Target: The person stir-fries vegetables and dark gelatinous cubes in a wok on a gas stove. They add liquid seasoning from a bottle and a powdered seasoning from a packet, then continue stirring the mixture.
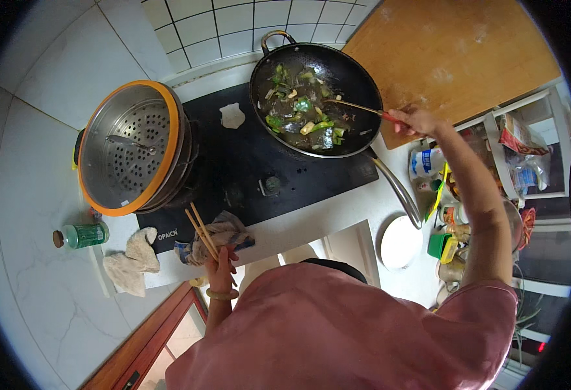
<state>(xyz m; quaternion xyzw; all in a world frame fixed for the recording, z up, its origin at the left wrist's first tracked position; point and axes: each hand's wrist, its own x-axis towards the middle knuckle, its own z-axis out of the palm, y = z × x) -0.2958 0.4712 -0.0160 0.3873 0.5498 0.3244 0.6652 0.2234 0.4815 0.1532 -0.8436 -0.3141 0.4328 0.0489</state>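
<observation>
My right hand [414,122] grips the red handle of a thin metal utensil [356,105], whose far end reaches into a black wok [363,83]. The utensil's head is hard to make out among the food. Chopped green vegetables [322,126] with pale pieces and glossy liquid lie in the wok, which rests on the black cooktop [217,156]. In my left hand [222,268] is a pair of wooden chopsticks [200,226], their tips pointing away from me. Behind the chopsticks, a checked cloth [232,234] lies crumpled on the cooktop's front edge.
A steamer pot [180,165] with an orange-rimmed glass lid [128,147] stands left. The wok's long metal handle [397,187] extends over the counter towards a white plate [401,243]. A wooden board [441,58], a beige cloth [132,261], a glass jar [83,235] and a white rack [502,165] flank the cooktop.
</observation>
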